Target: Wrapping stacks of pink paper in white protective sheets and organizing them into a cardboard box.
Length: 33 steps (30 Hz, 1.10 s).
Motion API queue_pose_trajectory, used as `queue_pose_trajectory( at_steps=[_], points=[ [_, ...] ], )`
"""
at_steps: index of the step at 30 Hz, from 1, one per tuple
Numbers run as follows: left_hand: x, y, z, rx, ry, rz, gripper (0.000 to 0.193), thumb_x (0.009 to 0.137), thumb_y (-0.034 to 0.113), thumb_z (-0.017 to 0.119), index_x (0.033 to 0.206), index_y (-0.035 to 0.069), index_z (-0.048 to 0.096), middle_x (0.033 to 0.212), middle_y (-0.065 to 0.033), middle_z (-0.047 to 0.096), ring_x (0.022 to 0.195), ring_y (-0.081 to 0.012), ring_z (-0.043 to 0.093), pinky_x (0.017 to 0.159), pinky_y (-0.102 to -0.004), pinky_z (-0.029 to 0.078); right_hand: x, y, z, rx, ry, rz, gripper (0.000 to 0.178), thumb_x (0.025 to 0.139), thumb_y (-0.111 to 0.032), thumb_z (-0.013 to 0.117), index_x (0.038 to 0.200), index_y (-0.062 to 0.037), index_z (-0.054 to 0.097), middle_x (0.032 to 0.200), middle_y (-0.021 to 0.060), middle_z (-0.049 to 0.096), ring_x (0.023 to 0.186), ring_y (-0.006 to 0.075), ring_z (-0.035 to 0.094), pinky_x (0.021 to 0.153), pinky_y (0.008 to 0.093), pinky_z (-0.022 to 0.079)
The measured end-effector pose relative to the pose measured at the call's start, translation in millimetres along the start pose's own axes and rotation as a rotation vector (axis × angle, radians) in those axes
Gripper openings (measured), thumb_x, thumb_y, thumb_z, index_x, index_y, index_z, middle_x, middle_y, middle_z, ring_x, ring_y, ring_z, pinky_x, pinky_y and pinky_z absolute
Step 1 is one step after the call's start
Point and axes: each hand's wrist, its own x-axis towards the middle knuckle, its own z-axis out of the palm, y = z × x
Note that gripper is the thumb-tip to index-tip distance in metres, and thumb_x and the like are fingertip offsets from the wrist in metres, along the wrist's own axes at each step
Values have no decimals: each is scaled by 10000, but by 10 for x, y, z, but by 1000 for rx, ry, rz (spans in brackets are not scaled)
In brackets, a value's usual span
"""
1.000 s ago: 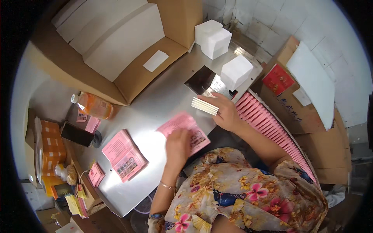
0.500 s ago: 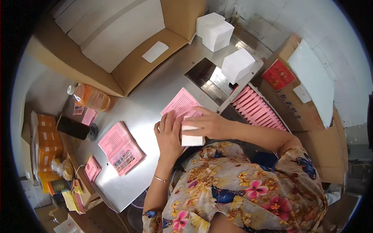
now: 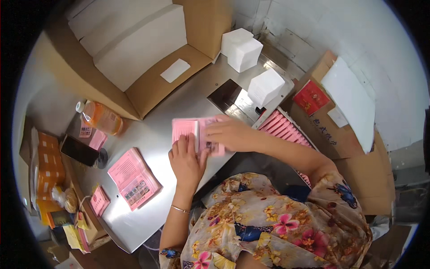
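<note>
A pink printed paper sheet [image 3: 178, 123] lies in front of me on the metal table, with a small white paper stack [image 3: 195, 134] on it. My left hand [image 3: 184, 159] grips the sheet and stack from the near side, its fingertips resting on top. On the right, my right hand [image 3: 233, 133] has hold of the sheet's other half, which is blurred and partly hidden under the fingers. To the left lies a pile of similar pink printed sheets [image 3: 134, 177].
White paper stacks [image 3: 265, 87] stand at the far right. Beside my right forearm is a box packed with pink packets [image 3: 280, 127]. A large carton [image 3: 161, 96] fills the far left. A bottle [image 3: 101, 117], a phone [image 3: 79, 150] and a small pink packet [image 3: 100, 200] are on the left.
The white stack, earlier held near the table's front edge, now lies on the pink sheet. Both hands and the sheet have shifted left; my right hand has moved to the sheet's right half.
</note>
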Motion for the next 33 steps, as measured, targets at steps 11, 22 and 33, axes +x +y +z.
queue_pose_trajectory(
  at_steps=[11,22,33],
  points=[
    [174,-44,-23,-142,-38,229,290,885,204,650,1091,6,697,931,-150,619,843,-330,591,769,-439,476,-625,644,-893,-376,250,603,306,891,-189,693,1164,-52,693,906,127,622,861,325,635,736,391,521],
    [-294,101,-165,-317,-79,100,284,820,93,706,1079,7,625,950,-162,601,882,-361,595,787,-441,479,-587,556,-916,-307,189,667,307,894,-167,680,1185,-70,695,909,121,624,774,313,629,688,392,515],
    [-369,114,-120,-126,-62,137,400,847,175,710,1200,12,614,1325,-213,550,1236,-418,508,1010,-516,404,-723,822,-876,-442,234,600,346,867,-71,632,1208,-83,688,1149,105,659,1021,302,639,874,414,502]
  ],
)
